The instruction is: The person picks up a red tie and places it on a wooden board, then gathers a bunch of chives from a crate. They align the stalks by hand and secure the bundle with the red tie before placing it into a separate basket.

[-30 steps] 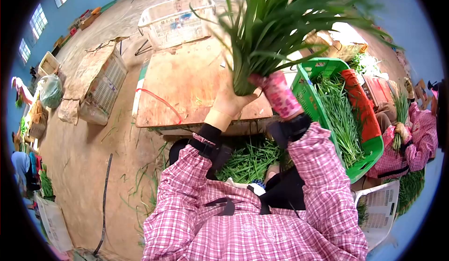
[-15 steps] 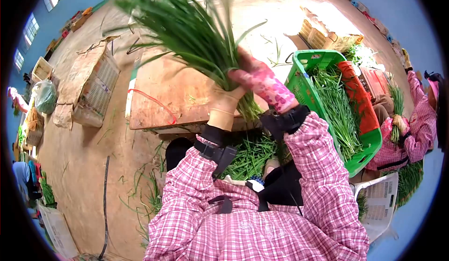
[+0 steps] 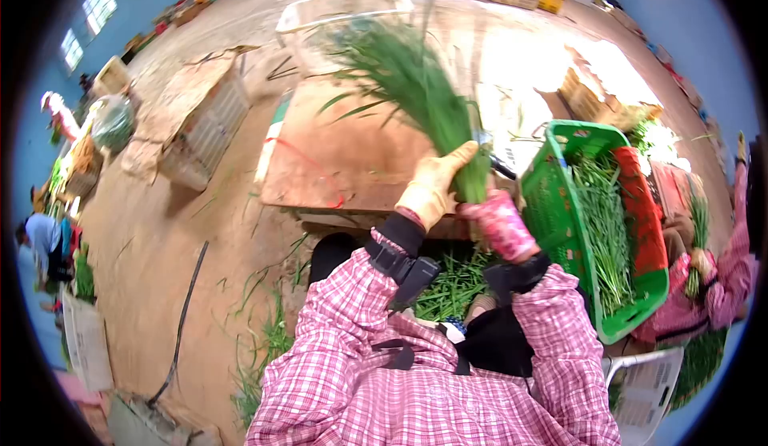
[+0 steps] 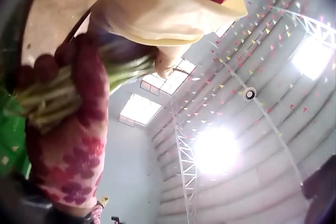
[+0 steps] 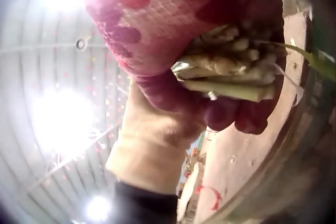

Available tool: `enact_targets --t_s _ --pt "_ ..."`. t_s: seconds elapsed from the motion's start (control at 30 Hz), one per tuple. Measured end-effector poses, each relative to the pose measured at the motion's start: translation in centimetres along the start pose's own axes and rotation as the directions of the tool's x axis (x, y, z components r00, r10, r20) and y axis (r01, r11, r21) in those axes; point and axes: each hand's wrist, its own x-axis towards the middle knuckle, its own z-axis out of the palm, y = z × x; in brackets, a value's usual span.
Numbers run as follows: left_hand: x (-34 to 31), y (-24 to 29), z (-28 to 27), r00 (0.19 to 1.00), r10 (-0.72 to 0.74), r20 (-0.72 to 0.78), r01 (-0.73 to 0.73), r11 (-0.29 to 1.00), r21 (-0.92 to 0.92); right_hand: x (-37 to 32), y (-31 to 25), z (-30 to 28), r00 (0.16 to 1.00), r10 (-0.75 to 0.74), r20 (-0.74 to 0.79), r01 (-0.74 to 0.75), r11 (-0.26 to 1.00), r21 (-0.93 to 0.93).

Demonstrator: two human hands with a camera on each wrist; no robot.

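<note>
A bunch of garlic chives (image 3: 440, 102) is held up over the front of the wooden board (image 3: 320, 162), its long green leaves fanning away to the upper left. My left hand (image 3: 438, 186), in a pale yellow glove, grips the stalks with the thumb laid across them. Just below, my right hand (image 3: 500, 220), in a pink flowered glove, holds the lower end. In the right wrist view, the cut pale stalk ends (image 5: 226, 87) poke out of the curled fingers of that glove. The left wrist view shows the right glove (image 4: 86, 129) wrapped round the stalks.
A green crate (image 3: 560, 230) of chives stands right of the board. Loose greens (image 3: 452, 286) lie below its front edge. Behind is a white crate (image 3: 344, 6); a covered crate (image 3: 204, 126) stands left. Another person (image 3: 704, 286) sits at far right with a bunch.
The bunch swung from leaning up right to leaning up left, and its leaves are now gathered more narrowly. My right hand moved from the stalks' upper part down to their lower end.
</note>
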Motion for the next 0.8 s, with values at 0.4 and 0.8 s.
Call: enact_targets --t_s 0.4,0.8 --pt "0.9 7.0 -28.3 0.807 0.444 0.389 -0.155 -0.475 0.866 -2.0 -2.2 -8.8 0.988 0.130 -0.079 -0.077 0.877 0.473" --pt "2.7 -5.5 -14.7 0.683 0.385 0.621 -0.713 0.163 0.682 -3.2 -2.6 -10.1 0.986 0.140 -0.094 -0.074 0.860 0.505"
